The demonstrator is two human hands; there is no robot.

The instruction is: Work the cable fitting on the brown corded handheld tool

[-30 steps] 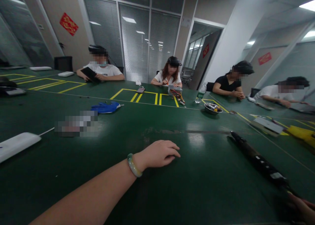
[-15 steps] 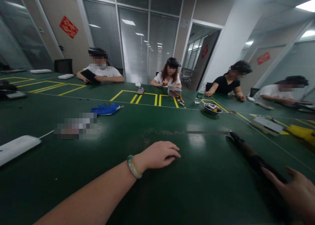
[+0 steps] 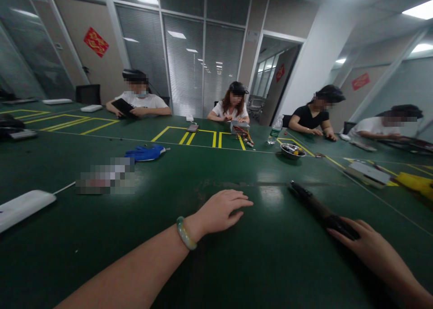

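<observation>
Left grip [image 3: 219, 208]: open, palm down with the fingers lightly spread on the green counter [image 3: 270, 264], holding nothing; a pale green bangle [image 3: 184, 233] circles the wrist.

Right grip [image 3: 370, 248]: curved over the near end of the tool, fingers on top; the underside is hidden, so whether it has closed cannot be told.

Tool: a long black hand tool [image 3: 314, 205], exact kind unclear, lying slantwise on the counter to the right of centre, its far tip pointing away from the person.

Nearby: a blue glove [image 3: 145, 153] ahead of the left grip; a steel bowl [image 3: 292, 151] of small items and a plastic water bottle [image 3: 275, 130] beyond the tool; a white box [image 3: 23, 205] with a cord at far left; a pixelated patch [image 3: 104, 176], contents unreadable.

Others: four seated co-workers [image 3: 233, 103] along the counter, their hands well apart from the person's own.

Risk: a hold on one end only could let the tool's weight pivot or slip; an uneven push could roll it across the smooth counter towards the bowl.
</observation>
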